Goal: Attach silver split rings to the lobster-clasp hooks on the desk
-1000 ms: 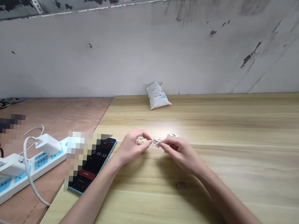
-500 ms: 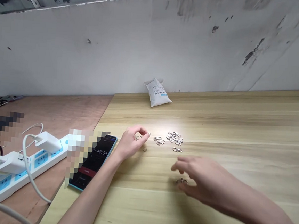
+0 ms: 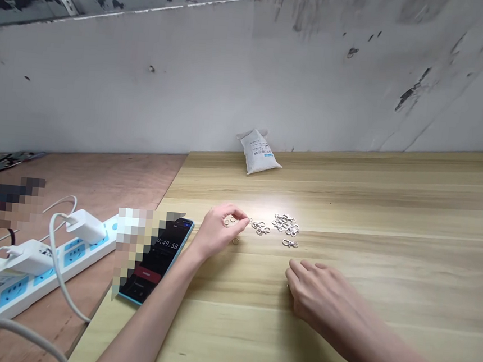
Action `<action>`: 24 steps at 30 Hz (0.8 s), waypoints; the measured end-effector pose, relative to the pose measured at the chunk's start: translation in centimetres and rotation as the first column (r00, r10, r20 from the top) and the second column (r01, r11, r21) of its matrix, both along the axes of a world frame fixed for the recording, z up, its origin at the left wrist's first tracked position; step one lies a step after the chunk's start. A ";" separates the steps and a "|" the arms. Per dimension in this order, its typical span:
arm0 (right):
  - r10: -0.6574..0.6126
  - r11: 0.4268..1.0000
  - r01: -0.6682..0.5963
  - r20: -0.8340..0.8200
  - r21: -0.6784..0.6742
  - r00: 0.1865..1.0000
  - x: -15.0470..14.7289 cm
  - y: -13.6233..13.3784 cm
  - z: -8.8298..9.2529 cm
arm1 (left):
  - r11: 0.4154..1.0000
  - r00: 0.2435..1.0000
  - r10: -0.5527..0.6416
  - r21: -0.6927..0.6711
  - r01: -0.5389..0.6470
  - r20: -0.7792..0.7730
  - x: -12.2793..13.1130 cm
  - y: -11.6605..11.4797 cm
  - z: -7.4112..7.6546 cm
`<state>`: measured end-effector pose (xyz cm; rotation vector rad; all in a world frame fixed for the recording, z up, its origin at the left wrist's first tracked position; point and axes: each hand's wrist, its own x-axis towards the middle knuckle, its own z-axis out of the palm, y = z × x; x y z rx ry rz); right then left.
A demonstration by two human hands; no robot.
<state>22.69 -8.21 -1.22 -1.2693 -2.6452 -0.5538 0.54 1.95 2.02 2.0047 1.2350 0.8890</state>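
Metal lobster clasps in a loose heap, small rings under the left hand

The clasps lie on a pale wooden tabletop, with a smaller cluster of clasps between the heap and the left hand and a single clasp just apart. On my feed, the left hand's fingers curl down over small metal rings; whether they pinch one, I cannot tell. Another ring lies just below them. The right hand rests palm down nearer the camera, fingers loosely spread, holding nothing I can see. I judge that the parts are gathered in one patch so both hands can reach them easily. A smartphone lies face up beside the left forearm, its timer perhaps placed for quick reading. A white power strip sits on a plywood bench further left, and a white bag leans against the wall.
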 end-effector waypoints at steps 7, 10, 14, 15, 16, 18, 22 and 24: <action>-0.093 0.991 0.088 -0.050 -0.098 0.994 -0.4 1.2 0.1 | 0.999 0.999 -0.026 -0.026 0.027 0.036 0.3 -0.1 -0.1; -0.107 0.982 0.088 -0.107 -0.169 0.988 -0.5 2.2 0.3 | 0.998 0.998 -0.026 -0.048 0.029 0.054 0.3 -0.2 0.0; -0.127 0.966 0.053 -0.287 -0.255 0.949 -0.6 4.2 1.5 | 0.995 0.995 -0.046 -0.083 0.053 0.087 0.4 -0.3 0.1; -0.144 0.966 0.066 -0.309 -0.251 0.940 -0.7 4.7 1.8 | 0.993 0.993 -0.056 -0.095 0.065 0.101 0.4 -0.3 0.1; -0.155 0.966 0.077 -0.313 -0.247 0.937 -0.9 5.3 2.1 | 0.991 0.991 -0.067 -0.111 0.080 0.117 0.4 -0.3 0.1; -0.162 0.970 0.092 -0.312 -0.225 0.936 -1.3 6.2 2.4 | 0.982 0.984 -0.094 -0.149 0.117 0.152 0.5 -0.3 -0.2; -0.126 0.983 0.079 -0.297 -0.166 0.946 -2.1 6.8 2.1 | 0.966 0.968 -0.119 -0.201 0.165 0.221 0.5 -0.2 -0.7; -0.116 0.986 0.075 -0.289 -0.146 0.950 -2.3 6.7 1.9 | 0.963 0.966 -0.115 -0.211 0.166 0.232 0.4 -0.2 -0.7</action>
